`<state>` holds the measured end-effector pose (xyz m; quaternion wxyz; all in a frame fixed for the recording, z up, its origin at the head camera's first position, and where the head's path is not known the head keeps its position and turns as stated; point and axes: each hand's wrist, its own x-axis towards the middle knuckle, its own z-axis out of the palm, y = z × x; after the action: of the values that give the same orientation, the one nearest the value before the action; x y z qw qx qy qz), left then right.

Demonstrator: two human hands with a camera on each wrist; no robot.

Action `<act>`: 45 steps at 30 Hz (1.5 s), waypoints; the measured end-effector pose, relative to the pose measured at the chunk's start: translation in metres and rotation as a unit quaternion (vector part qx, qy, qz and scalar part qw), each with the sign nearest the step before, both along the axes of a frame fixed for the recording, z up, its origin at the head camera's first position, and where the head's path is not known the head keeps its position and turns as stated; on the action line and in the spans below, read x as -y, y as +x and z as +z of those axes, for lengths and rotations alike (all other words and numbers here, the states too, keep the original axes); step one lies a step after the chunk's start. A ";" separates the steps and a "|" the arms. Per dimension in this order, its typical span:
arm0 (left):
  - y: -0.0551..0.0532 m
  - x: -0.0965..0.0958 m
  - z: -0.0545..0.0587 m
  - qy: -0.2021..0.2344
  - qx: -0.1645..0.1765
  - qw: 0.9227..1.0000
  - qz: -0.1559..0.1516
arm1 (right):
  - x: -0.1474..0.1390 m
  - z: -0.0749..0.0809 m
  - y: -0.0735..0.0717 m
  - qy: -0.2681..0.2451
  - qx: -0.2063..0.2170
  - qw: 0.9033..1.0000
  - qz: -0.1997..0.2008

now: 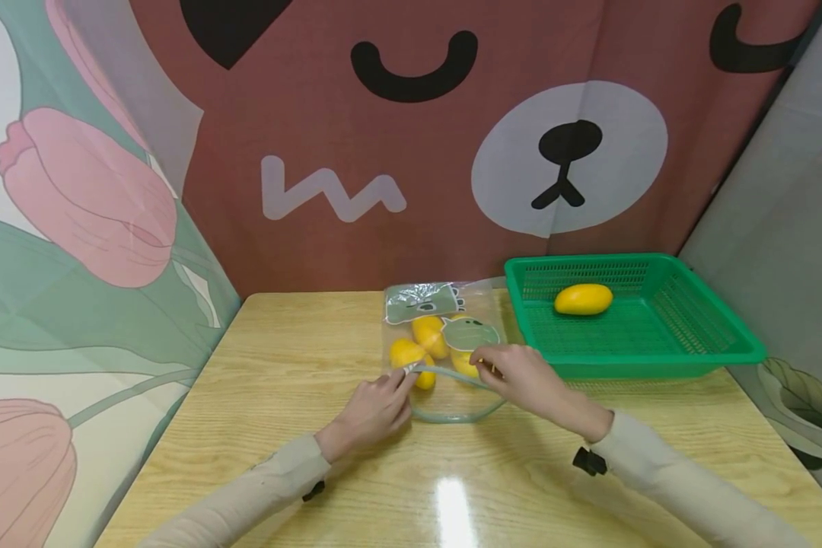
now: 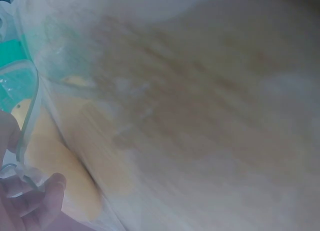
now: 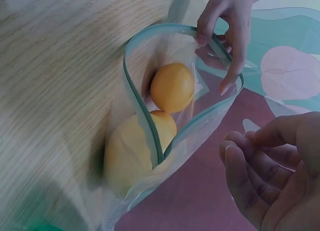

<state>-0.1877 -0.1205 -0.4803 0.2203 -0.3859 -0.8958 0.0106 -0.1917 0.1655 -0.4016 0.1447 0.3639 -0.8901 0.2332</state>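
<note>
A clear zip bag [image 1: 455, 396] with a green rim lies on the table, its mouth spread wide. Several yellow mangoes [image 1: 430, 336] are inside, partly covered by the bag's printed patches. At the left of the mouth my left hand [image 1: 377, 407] pinches the rim; the left wrist view shows its fingers [image 2: 47, 201] around the edge. My right hand [image 1: 520, 377] hovers by the opposite side of the mouth. In the right wrist view its fingers [image 3: 245, 181] are loosely curled, with nothing visible between them and the bag's rim [image 3: 137, 98] apart from them.
A green plastic basket [image 1: 699, 364] stands at the right back of the table, holding one mango [image 1: 584, 299]. The wooden table [image 1: 288, 342] meets a printed bear curtain [image 1: 329, 251] behind. Patterned cloth [image 1: 109, 327] hangs on the left side.
</note>
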 end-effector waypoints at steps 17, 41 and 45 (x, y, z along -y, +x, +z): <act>-0.001 0.000 -0.001 -0.006 -0.005 1.000 0.000 | -0.008 0.004 -0.004 -0.004 0.004 1.000 -0.013; 0.001 0.000 0.001 -0.006 0.004 1.000 0.003 | -0.027 0.012 -0.009 0.003 0.009 0.999 -0.044; 0.001 0.000 0.001 -0.006 0.002 1.000 0.003 | -0.031 0.013 -0.013 0.008 0.002 0.999 -0.052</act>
<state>-0.1865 -0.1204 -0.4796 0.2163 -0.3849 -0.8971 0.0160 -0.2046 0.1964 -0.3886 0.1514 0.3177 -0.9101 0.2187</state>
